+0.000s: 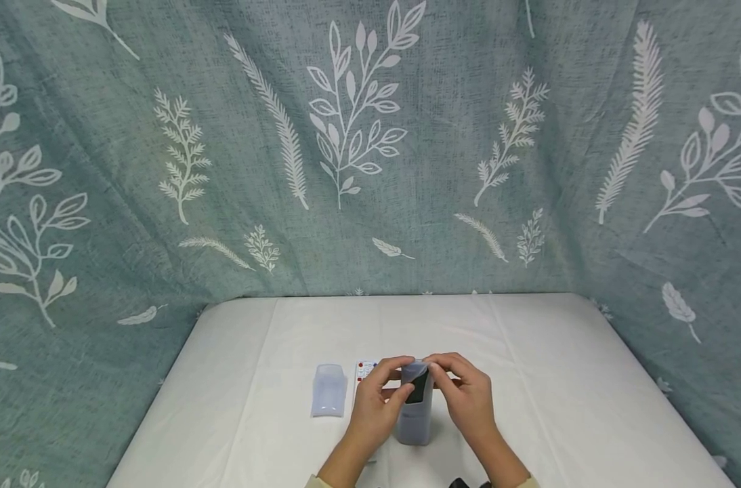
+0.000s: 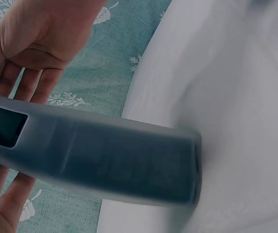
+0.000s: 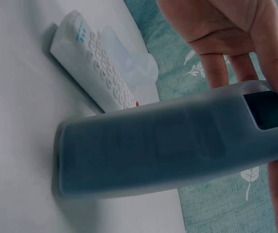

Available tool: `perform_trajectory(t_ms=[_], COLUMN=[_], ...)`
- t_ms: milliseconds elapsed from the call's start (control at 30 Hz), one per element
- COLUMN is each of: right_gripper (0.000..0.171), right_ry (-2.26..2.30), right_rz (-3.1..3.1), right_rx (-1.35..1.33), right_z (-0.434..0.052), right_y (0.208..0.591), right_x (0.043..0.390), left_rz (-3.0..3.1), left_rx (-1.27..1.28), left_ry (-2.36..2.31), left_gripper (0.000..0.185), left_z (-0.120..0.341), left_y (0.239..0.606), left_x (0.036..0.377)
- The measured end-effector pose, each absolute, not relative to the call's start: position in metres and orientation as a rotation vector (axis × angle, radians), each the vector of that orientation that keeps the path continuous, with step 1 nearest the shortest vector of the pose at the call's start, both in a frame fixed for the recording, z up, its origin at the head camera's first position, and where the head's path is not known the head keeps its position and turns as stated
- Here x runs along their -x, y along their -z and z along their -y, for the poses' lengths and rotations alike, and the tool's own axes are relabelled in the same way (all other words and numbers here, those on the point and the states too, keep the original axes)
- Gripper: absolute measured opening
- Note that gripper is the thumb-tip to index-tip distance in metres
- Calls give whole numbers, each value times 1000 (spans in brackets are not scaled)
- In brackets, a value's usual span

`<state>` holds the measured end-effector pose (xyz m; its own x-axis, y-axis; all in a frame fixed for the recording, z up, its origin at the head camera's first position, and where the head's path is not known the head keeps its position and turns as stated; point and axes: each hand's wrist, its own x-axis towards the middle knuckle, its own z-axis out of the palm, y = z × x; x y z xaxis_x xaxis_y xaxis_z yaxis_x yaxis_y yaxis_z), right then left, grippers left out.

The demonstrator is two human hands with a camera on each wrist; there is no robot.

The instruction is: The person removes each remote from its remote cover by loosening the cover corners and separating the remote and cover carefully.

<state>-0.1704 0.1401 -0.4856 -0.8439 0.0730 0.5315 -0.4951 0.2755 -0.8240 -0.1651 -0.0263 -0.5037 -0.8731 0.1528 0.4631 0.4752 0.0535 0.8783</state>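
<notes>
A dark remote control in a translucent silicone cover point(image 1: 415, 407) is held upright on the white-covered table point(image 1: 559, 379), its lower end resting on the cloth near the front edge. The upper end is pinched from both sides: the left hand point(image 1: 373, 407) is curled round the left edge with the thumb on the front, and the right hand point(image 1: 464, 396) is closed on the top right corner of the sleeve. In the left wrist view the cover point(image 2: 105, 162) is seen as a soft, matt skin with a cut-out window near the fingers point(image 2: 34, 85); in the right wrist view the same window lies under the thumb. The sleeve is judged to be light, flexible and grippy, likely to stretch and cling rather than slip; the remote inside is judged rigid and not fragile. Hold is best taken at the open upper rim, beside the window. A white remote point(image 3: 100, 60) and an empty clear cover point(image 1: 329, 390) lie just beside the work, to the left.
</notes>
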Motion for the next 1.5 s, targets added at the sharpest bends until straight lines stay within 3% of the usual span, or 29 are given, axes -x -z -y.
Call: perform_trajectory(t_ms=[1500], right_gripper=[16], right_ry=[-2044], right_rz=[2351], right_rx=[-23], right_z=[-144], right_y=[477], right_x=[191], left_rz=[2106], left_rx=[677], left_ry=[1924], left_gripper=[40], left_z=[31], left_y=[502], left_x=[167])
